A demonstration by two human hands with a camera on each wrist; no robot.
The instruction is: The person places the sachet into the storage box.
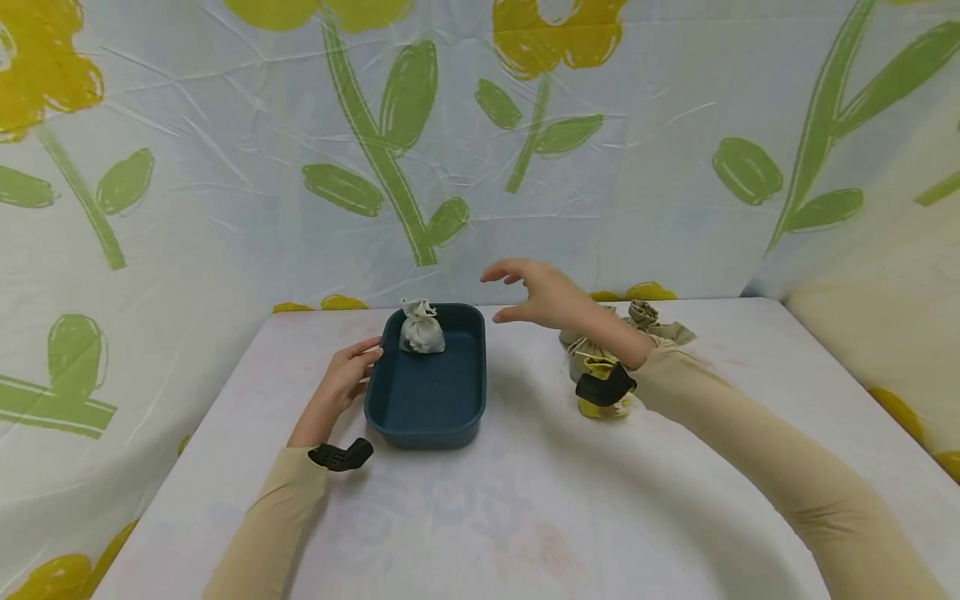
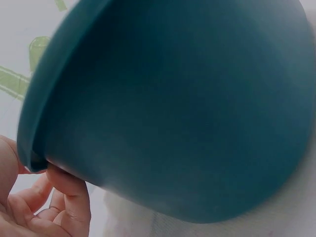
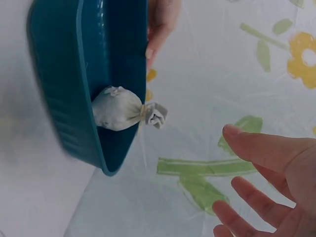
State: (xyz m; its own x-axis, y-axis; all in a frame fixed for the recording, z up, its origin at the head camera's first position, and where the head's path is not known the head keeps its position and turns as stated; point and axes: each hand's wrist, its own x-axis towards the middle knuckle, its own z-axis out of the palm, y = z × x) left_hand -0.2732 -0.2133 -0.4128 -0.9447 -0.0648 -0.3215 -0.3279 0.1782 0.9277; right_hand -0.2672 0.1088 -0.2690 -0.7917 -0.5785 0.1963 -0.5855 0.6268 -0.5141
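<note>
A dark blue rectangular tub [image 1: 427, 400] stands on the table. One pale cloth drawstring pouch [image 1: 422, 329] sits upright inside it, at the far left corner; its tied neck shows in the right wrist view. My left hand [image 1: 347, 382] grips the tub's left rim, and the left wrist view shows fingers [image 2: 69, 190] curled under that rim. Up in the air to the right of the tub, my right hand [image 1: 551, 293] holds nothing, its thumb and fingers spread apart. In the right wrist view this hand [image 3: 276, 182] is apart from the pouch [image 3: 118, 109].
Several more drawstring pouches lie on the right of the table, partly hidden by my right forearm: a yellow one [image 1: 603, 404] in front, an olive-brown one [image 1: 667, 329] behind. A flower-printed cloth [image 1: 450, 167] hangs along the table's [image 1: 465, 533] far edge.
</note>
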